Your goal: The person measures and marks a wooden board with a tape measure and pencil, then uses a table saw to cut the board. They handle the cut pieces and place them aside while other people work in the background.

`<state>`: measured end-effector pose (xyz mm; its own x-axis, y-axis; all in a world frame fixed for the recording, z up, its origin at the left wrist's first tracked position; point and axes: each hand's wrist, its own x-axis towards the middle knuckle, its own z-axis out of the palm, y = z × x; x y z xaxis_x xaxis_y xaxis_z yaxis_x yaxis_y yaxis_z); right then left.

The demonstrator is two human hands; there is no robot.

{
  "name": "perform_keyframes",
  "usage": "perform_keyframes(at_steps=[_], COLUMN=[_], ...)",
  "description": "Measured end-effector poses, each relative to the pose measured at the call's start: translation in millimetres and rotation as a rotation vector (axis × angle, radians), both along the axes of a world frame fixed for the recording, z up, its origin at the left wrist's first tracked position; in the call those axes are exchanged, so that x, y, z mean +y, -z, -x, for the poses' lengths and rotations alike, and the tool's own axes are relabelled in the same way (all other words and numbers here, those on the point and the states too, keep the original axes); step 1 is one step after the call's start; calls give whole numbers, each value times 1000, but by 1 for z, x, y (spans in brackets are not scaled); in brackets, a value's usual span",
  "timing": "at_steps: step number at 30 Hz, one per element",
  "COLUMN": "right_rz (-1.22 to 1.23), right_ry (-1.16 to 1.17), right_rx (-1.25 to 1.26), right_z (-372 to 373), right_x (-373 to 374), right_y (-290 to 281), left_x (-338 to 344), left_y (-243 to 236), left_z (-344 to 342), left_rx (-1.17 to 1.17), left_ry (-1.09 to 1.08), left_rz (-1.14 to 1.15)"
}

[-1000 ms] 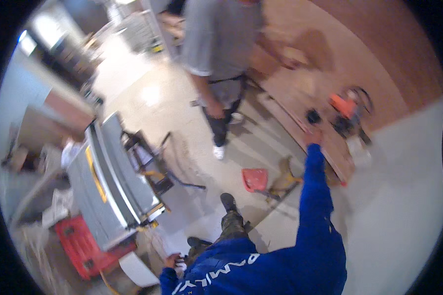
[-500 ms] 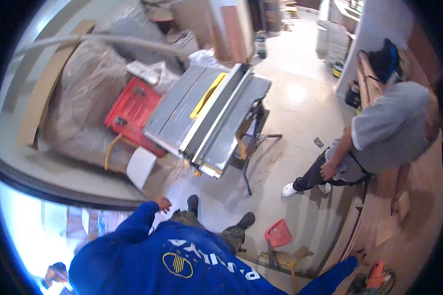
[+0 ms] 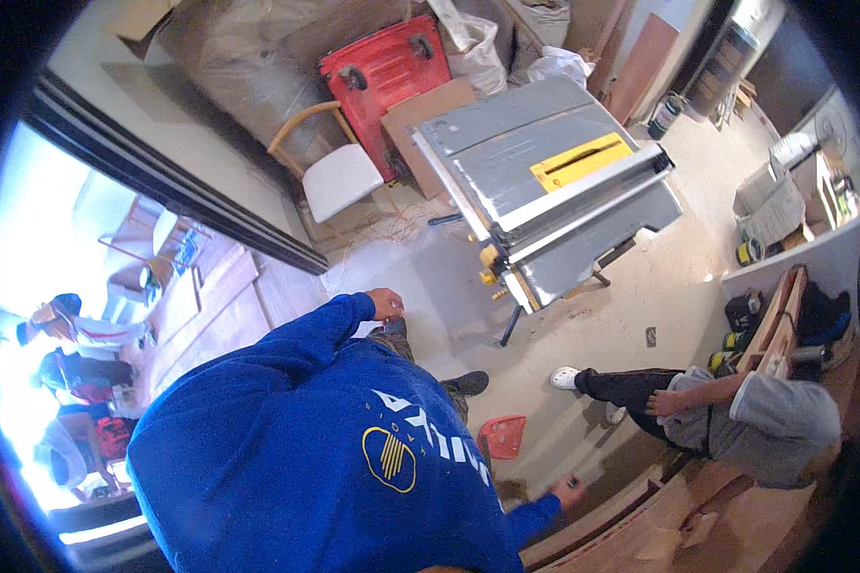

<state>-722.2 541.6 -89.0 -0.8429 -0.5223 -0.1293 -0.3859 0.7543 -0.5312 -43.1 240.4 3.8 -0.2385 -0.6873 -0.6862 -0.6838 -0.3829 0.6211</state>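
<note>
My left hand (image 3: 386,305) hangs by my left thigh below the blue sleeve, fingers loosely bent and apart, with nothing visible in it. Low on the right, my right hand (image 3: 570,492) is curled, with a small dark spot at its fingers; what it holds, if anything, is too small to make out. Ahead of me stands a table saw (image 3: 506,119) with a grey top, a yellow blade insert (image 3: 583,162) and a metal fence (image 3: 583,198). Neither hand touches it. A red dustpan (image 3: 503,437) lies on the floor between my feet and my right hand.
On the right a person in a grey shirt (image 3: 784,425) stands beside stacked boards (image 3: 779,320). A white-seated chair (image 3: 342,181) and a red plastic case (image 3: 387,72) are left of the saw. Beyond the dark door frame (image 3: 177,181), other people (image 3: 62,320) are in a bright room.
My view has turned left, so the saw and chair appear farther right and the bright room shows more. My right hand has come into view; my left hand still hangs by my thigh.
</note>
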Motion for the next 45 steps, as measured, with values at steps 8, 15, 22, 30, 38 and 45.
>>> perform_keyframes(at_steps=[8,15,22,30,38,45], right_rz=[-83,-192,-433,-479,-700,-741], right_ry=[-1081,-1488,-1823,-2506,-2728,-2856], right_rx=[-553,-786,-779,-173,27,362], right_z=[-404,-594,-719,-804,-892,-983], right_x=[-218,-312,-344,-391,-474,-497], right_y=[-95,-185,-211,-149,-81,-50], left_x=[32,36,52,192,308,293], left_y=[36,-16,-20,90,39,85], left_z=[-113,-166,-191,-267,-233,-150], left_rx=[105,618,881,-324,-340,-183], left_ry=[-315,-682,-1043,-843,-1214,-1659], left_rz=[-75,-448,-170,237,-484,-489])
